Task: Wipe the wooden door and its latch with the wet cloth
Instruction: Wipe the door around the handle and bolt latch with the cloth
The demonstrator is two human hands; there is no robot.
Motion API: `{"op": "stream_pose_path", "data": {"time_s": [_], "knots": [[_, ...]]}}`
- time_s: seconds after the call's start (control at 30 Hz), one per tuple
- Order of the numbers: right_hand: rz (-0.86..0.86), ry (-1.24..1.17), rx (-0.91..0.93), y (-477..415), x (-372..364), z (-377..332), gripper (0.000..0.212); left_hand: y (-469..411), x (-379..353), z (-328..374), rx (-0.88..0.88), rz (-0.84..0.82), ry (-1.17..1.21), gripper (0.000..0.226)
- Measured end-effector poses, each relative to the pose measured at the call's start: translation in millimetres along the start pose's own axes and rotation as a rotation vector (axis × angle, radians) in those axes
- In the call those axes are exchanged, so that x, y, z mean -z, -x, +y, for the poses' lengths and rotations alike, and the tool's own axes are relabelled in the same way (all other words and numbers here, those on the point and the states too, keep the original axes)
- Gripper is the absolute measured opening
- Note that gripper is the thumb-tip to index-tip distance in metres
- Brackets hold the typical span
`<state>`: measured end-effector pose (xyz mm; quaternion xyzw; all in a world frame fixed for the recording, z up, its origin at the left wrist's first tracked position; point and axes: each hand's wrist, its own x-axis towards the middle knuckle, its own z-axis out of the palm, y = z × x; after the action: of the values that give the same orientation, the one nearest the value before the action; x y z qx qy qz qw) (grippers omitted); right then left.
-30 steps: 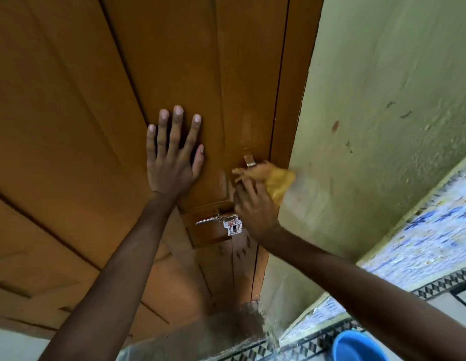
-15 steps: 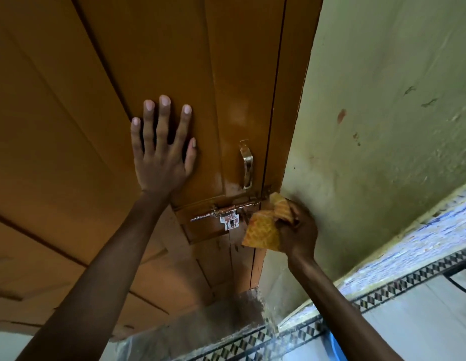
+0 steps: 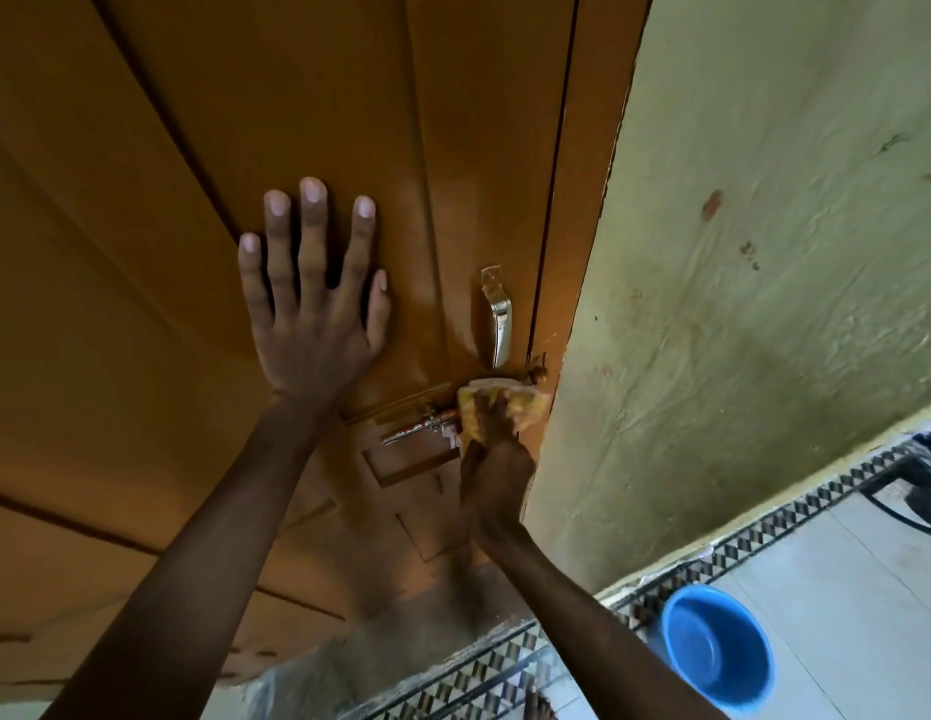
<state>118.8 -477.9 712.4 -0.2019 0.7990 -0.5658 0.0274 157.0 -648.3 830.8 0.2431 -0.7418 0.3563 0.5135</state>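
The brown wooden door (image 3: 203,148) fills the left and middle of the head view. My left hand (image 3: 312,304) lies flat on it with the fingers spread, holding nothing. A metal pull handle (image 3: 497,319) stands upright near the door's right edge. Just below it runs the metal sliding latch (image 3: 419,426). My right hand (image 3: 492,459) grips the yellow-orange cloth (image 3: 505,405) and presses it against the right end of the latch, hiding that end.
A pale green plastered wall (image 3: 764,304) stands right of the door frame. On the white tiled floor with a patterned border sits a blue plastic bucket (image 3: 718,646) at lower right. A dark object lies at the far right edge.
My right hand carried the cloth from beside the pull handle down past the door frame edge, then left onto the latch. My left hand stayed flat on the door.
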Motion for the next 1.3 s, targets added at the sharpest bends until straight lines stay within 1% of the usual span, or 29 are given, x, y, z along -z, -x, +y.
{"op": "stream_pose_path", "data": {"time_s": [0.03,0.13,0.2,0.23,0.27,0.33,0.37,0.4,0.43,0.47,0.53,0.57,0.63,0.7,0.73,0.77,0.8,0.83,0.9,0.97,1.0,1.03,1.07,1.13,1.2,1.23,1.27,1.3], "knots": [[0.006,0.020,0.015,5,-8,3,0.039,0,0,0,0.000,0.004,0.010,0.060],[-0.057,0.080,-0.014,8,-23,25,0.051,0,-1,-1,-0.008,0.004,0.023,0.064],[-0.072,0.095,-0.048,6,-16,30,0.050,1,0,-2,-0.011,-0.003,0.045,0.065],[-0.063,0.112,-0.059,5,-10,29,0.046,1,1,-2,-0.012,-0.005,0.060,0.065],[-0.020,0.113,-0.071,3,-5,25,0.039,1,1,-2,-0.011,-0.007,0.074,0.065],[0.209,0.035,-0.113,-7,-2,12,0.024,1,1,-2,-0.009,-0.018,0.107,0.065],[0.308,0.000,-0.132,-11,-5,3,0.020,1,2,-3,-0.008,-0.026,0.122,0.065],[0.348,0.005,-0.145,-12,-9,-6,0.018,0,2,-3,-0.008,-0.032,0.131,0.064],[0.346,0.048,-0.136,-10,-15,-14,0.018,0,3,-3,-0.009,-0.035,0.141,0.063],[0.283,0.105,-0.106,-5,-23,-15,0.023,-1,3,-4,-0.010,-0.041,0.150,0.063],[0.069,0.214,-0.064,12,-38,-16,0.034,0,5,-4,-0.016,-0.050,0.159,0.061],[0.015,0.210,-0.029,18,-41,-15,0.035,0,5,-4,-0.018,-0.050,0.165,0.061],[0.070,0.188,0.069,19,-39,-8,0.035,-1,6,-6,-0.016,-0.044,0.178,0.059],[0.133,0.254,0.080,6,-31,-1,0.034,-2,8,-6,-0.021,-0.047,0.194,0.058],[0.186,0.284,0.045,-3,-26,1,0.029,-3,8,-7,-0.025,-0.050,0.202,0.057],[0.248,0.280,-0.032,-11,-23,-1,0.026,-3,8,-8,-0.027,-0.052,0.206,0.056],[0.298,0.284,-0.101,-16,-23,-3,0.025,-4,8,-8,-0.030,-0.053,0.206,0.055],[0.319,0.285,-0.119,-19,-24,-6,0.026,-4,8,-8,-0.033,-0.054,0.205,0.054],[0.271,0.289,-0.043,-14,-31,-9,0.033,-5,8,-9,-0.038,-0.063,0.222,0.053],[0.167,0.219,0.050,1,-36,-12,0.040,-5,8,-9,-0.044,-0.067,0.226,0.053],[0.102,0.169,0.067,8,-34,-13,0.039,-5,8,-9,-0.044,-0.068,0.224,0.053],[0.044,0.159,0.074,11,-30,-11,0.033,-5,8,-9,-0.040,-0.070,0.229,0.054],[0.024,0.188,0.086,11,-26,-11,0.030,-5,8,-9,-0.032,-0.076,0.236,0.055],[0.104,0.228,0.080,-1,-17,-6,0.026,-2,8,-9,-0.005,-0.094,0.235,0.059],[0.258,0.237,-0.031,-21,-10,-4,0.023,-2,6,-8,0.013,-0.098,0.235,0.060],[0.301,0.246,-0.095,-28,-11,-5,0.023,-2,6,-8,0.015,-0.093,0.233,0.061],[0.304,0.262,-0.133,-29,-15,-7,0.023,-2,5,-7,0.010,-0.086,0.230,0.061],[0.281,0.266,-0.129,-25,-21,-8,0.024,-3,5,-7,0.003,-0.081,0.234,0.062]]}}
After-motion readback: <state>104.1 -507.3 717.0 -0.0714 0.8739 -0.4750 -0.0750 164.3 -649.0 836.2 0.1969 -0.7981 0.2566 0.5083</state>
